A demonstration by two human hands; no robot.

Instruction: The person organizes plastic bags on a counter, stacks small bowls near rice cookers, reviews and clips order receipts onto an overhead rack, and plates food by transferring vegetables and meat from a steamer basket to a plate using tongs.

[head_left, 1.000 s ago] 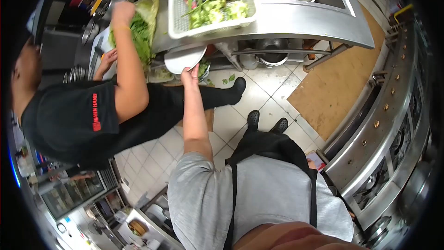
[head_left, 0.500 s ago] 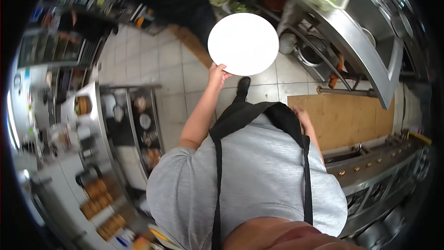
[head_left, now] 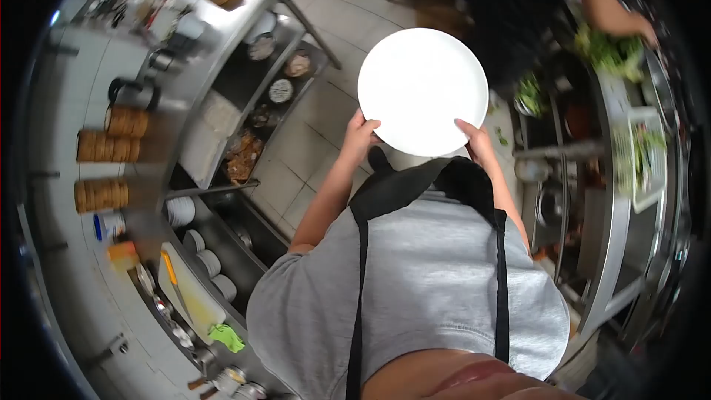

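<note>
A large white plate [head_left: 424,89] is held out in front of my body, its bare face turned up toward me. My left hand [head_left: 361,135] grips its near left rim, with the thumb on top. On the near right rim, my right hand [head_left: 476,141] holds it the same way. The fingers of both hands beneath the plate are hidden.
To the left runs a steel counter [head_left: 215,52] with shelves of bowls and food below. A cutting board [head_left: 194,300] with a yellow-handled knife [head_left: 170,270] lies nearer. Another person's arm [head_left: 611,11] reaches over leafy greens [head_left: 611,52] at right. A basket [head_left: 644,159] holds vegetables.
My right hand has come up from my side and taken hold of the plate's right rim. My view has turned left, bringing the counter and cutting board closer.
</note>
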